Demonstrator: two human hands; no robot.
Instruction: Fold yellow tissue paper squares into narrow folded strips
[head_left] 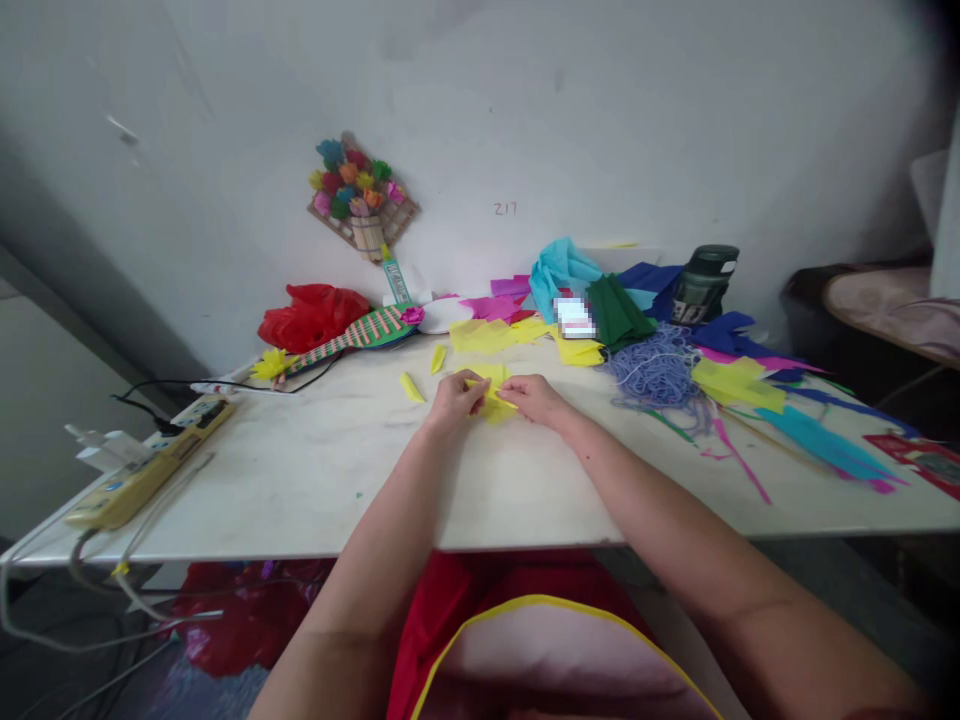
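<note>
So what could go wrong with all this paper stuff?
The yellow paper looks thin, so it might tear between the left hand and right hand. Two small yellow pieces lie loose near the left hand and could get knocked. The purple yarn is a loose heap, so it might tangle.

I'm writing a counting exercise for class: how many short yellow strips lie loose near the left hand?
2. One strip lies left of the left hand; the other strip lies farther back, slightly right of the first. Any beneath the hand would be hidden.
</note>
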